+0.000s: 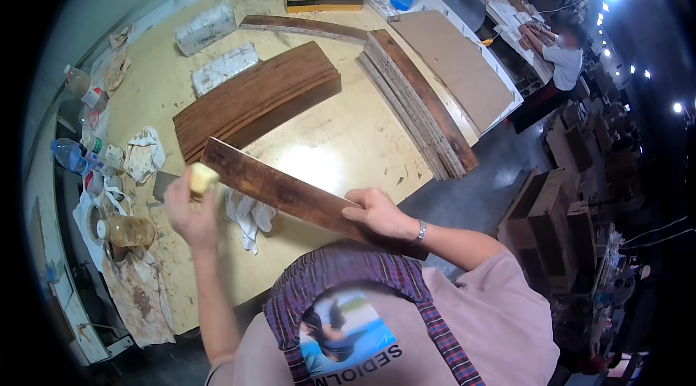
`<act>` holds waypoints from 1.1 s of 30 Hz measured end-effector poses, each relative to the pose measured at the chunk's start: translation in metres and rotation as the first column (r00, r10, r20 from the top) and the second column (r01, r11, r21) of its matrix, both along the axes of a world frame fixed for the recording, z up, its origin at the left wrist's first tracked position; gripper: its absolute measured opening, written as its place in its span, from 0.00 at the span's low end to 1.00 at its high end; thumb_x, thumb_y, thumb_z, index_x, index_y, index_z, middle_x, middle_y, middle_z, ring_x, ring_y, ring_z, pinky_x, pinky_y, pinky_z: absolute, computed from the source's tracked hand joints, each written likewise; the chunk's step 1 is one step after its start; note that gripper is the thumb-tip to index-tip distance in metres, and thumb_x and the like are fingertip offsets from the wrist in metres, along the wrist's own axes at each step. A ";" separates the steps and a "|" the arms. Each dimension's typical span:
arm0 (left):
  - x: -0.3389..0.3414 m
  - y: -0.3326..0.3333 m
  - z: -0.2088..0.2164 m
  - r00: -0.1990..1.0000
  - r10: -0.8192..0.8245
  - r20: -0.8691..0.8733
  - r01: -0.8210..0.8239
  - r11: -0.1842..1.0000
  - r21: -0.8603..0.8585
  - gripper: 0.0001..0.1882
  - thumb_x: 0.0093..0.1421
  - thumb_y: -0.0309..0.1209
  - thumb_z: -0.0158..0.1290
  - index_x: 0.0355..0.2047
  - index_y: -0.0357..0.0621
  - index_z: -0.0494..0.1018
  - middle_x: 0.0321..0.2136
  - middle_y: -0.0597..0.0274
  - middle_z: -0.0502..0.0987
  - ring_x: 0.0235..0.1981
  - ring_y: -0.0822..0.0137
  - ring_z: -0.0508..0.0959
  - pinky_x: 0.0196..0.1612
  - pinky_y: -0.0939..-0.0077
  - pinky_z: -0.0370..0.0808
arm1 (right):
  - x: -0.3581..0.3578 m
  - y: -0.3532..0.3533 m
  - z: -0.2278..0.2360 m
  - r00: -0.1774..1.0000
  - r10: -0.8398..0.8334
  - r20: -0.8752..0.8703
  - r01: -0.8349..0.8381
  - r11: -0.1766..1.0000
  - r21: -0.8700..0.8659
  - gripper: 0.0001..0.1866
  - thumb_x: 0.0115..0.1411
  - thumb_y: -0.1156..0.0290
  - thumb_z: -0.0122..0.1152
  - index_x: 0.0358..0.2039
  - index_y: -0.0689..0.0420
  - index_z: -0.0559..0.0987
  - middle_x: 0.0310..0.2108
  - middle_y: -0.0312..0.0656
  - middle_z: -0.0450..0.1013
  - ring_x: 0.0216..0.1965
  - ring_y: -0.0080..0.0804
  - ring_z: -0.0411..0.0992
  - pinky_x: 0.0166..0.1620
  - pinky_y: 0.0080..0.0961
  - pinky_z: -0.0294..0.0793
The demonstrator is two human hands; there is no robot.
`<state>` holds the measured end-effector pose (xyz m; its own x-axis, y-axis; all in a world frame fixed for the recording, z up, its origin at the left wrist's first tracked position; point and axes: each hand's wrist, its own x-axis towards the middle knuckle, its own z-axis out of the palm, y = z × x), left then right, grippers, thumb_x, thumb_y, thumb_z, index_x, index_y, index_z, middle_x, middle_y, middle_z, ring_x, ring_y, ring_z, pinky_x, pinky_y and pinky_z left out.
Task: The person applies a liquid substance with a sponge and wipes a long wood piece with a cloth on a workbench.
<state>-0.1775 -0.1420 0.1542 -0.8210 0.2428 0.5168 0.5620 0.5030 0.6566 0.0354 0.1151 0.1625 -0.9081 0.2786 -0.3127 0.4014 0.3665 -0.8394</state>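
I am viewing the worktable (312,132) remotely. The brown board (283,190) is lying across the near part of the table area, in front of the person's torso. Its long axis is running diagonally: 1 end is pointing far left, toward the central board stack (254,96), and the other end is pointing near right, toward the body. I cannot tell whether the far end is touching that stack.

I am counting the following:
- 1 board in the right hand (384,213).
- 1 sponge, pale yellow (203,179), in the left hand (190,212).
- 2 board stacks: the central stack, and the right stack (428,107), whose layers are overlapping too closely for me to count.
- 1 narrow curved strip (304,27), lying behind the central stack.
- 2 whitish blocks (206,28), sitting at the far left.
- 1 jar of yellowish liquid (130,231), lying at the left edge.

The right hand is closing around the board near its body end; the thumb is pressing on the upper side, and the board is hiding the fingertips. The left hand is curling partway closed, pinching the sponge just beside the board's far end. I cannot tell whether the sponge is contacting the wood.
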 end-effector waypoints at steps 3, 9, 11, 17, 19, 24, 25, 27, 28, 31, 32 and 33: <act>0.049 0.012 -0.018 0.976 -0.220 0.006 0.219 0.975 0.043 0.28 0.47 0.29 0.66 0.50 0.41 0.77 0.38 0.55 0.78 0.40 0.58 0.76 0.45 0.67 0.73 | 0.000 0.003 -0.006 0.999 0.040 0.001 -0.040 0.999 0.035 0.14 0.59 0.65 0.60 0.31 0.66 0.76 0.22 0.53 0.71 0.26 0.35 0.69 0.36 0.36 0.69; -0.013 -0.011 -0.005 0.981 0.049 0.190 -0.080 0.984 0.161 0.19 0.55 0.21 0.61 0.48 0.39 0.78 0.41 0.63 0.74 0.37 0.71 0.73 0.39 0.75 0.73 | 0.014 0.008 -0.023 1.000 0.022 -0.018 -0.023 0.996 -0.089 0.13 0.59 0.65 0.60 0.30 0.65 0.76 0.21 0.50 0.69 0.25 0.32 0.67 0.35 0.35 0.68; -0.029 -0.031 -0.006 0.991 0.094 0.095 -0.114 0.965 0.238 0.18 0.54 0.22 0.63 0.47 0.39 0.78 0.39 0.63 0.74 0.36 0.71 0.73 0.38 0.77 0.72 | 0.015 0.001 -0.015 0.999 0.039 -0.016 -0.040 0.994 -0.101 0.13 0.59 0.65 0.60 0.30 0.65 0.76 0.20 0.49 0.68 0.25 0.30 0.67 0.35 0.34 0.68; 0.061 0.009 -0.014 0.978 -0.206 -0.017 0.206 0.978 0.026 0.23 0.48 0.26 0.66 0.46 0.38 0.77 0.36 0.59 0.74 0.37 0.62 0.74 0.41 0.70 0.73 | 0.012 0.003 -0.015 0.999 0.030 0.015 -0.029 0.999 -0.041 0.13 0.59 0.66 0.60 0.31 0.65 0.77 0.20 0.47 0.69 0.26 0.27 0.67 0.35 0.32 0.69; 0.093 0.018 -0.018 0.908 -0.417 0.047 0.416 0.909 0.033 0.27 0.43 0.26 0.67 0.46 0.38 0.77 0.37 0.55 0.74 0.38 0.58 0.75 0.42 0.67 0.73 | 0.010 0.005 -0.017 1.000 0.016 -0.001 -0.016 0.998 -0.065 0.13 0.59 0.66 0.60 0.31 0.65 0.77 0.20 0.47 0.69 0.26 0.27 0.67 0.35 0.32 0.69; 0.100 0.007 -0.034 0.862 -0.476 0.172 0.453 0.878 0.158 0.26 0.42 0.26 0.66 0.45 0.38 0.78 0.36 0.54 0.76 0.38 0.56 0.76 0.41 0.64 0.73 | -0.002 0.006 -0.018 0.997 -0.026 -0.079 0.016 0.993 -0.120 0.13 0.59 0.65 0.60 0.30 0.66 0.76 0.21 0.48 0.70 0.26 0.27 0.67 0.34 0.32 0.69; 0.090 -0.006 -0.041 0.891 -0.404 0.207 0.364 0.908 0.206 0.26 0.42 0.25 0.66 0.45 0.37 0.78 0.36 0.54 0.76 0.37 0.55 0.76 0.41 0.65 0.73 | -0.003 0.009 -0.021 0.998 -0.016 -0.067 0.011 0.997 -0.078 0.12 0.59 0.67 0.60 0.29 0.65 0.76 0.22 0.43 0.70 0.27 0.24 0.66 0.34 0.29 0.68; 0.062 -0.042 -0.052 0.946 -0.119 0.301 0.102 0.992 0.071 0.28 0.43 0.24 0.65 0.48 0.36 0.76 0.38 0.53 0.75 0.39 0.57 0.76 0.44 0.65 0.74 | 0.000 0.022 -0.029 0.999 0.018 -0.042 -0.018 1.000 -0.004 0.10 0.60 0.70 0.60 0.29 0.65 0.76 0.24 0.32 0.70 0.29 0.18 0.64 0.33 0.23 0.67; 0.047 -0.065 -0.057 0.944 0.028 0.328 -0.021 0.999 -0.024 0.27 0.46 0.25 0.65 0.50 0.35 0.75 0.39 0.52 0.75 0.40 0.57 0.76 0.45 0.65 0.74 | 0.002 0.022 -0.026 1.000 0.001 -0.020 -0.001 1.000 0.012 0.09 0.60 0.70 0.60 0.30 0.65 0.77 0.25 0.32 0.71 0.29 0.18 0.66 0.33 0.22 0.67; 0.015 -0.141 -0.086 0.901 0.342 0.268 -0.368 0.928 0.054 0.27 0.50 0.27 0.65 0.52 0.37 0.74 0.43 0.51 0.76 0.41 0.55 0.76 0.46 0.64 0.74 | 0.004 0.019 -0.037 0.989 -0.086 -0.120 0.069 0.987 -0.145 0.13 0.57 0.67 0.62 0.25 0.65 0.76 0.18 0.39 0.68 0.24 0.21 0.64 0.29 0.27 0.66; 0.007 -0.169 -0.092 0.879 0.425 0.214 -0.430 0.902 -0.027 0.27 0.51 0.28 0.64 0.52 0.38 0.73 0.44 0.50 0.76 0.42 0.54 0.76 0.47 0.64 0.74 | 0.003 0.018 -0.037 0.992 -0.077 -0.101 0.061 0.986 -0.154 0.13 0.57 0.67 0.62 0.25 0.65 0.76 0.18 0.37 0.68 0.24 0.20 0.63 0.29 0.27 0.65; 0.002 -0.192 -0.096 0.854 0.496 0.157 -0.485 0.868 -0.103 0.27 0.52 0.28 0.64 0.53 0.38 0.73 0.45 0.50 0.76 0.42 0.53 0.76 0.48 0.63 0.73 | 0.003 0.017 -0.036 0.994 -0.075 -0.081 0.061 0.985 -0.161 0.12 0.57 0.68 0.62 0.25 0.65 0.76 0.18 0.36 0.68 0.25 0.19 0.63 0.29 0.26 0.65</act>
<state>-0.1752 -0.3340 0.0584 -0.9159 -0.1900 0.3537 0.1131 0.7231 0.6814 0.0387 0.1322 0.1263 -0.9144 0.2935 -0.2788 0.3441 0.2008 -0.9172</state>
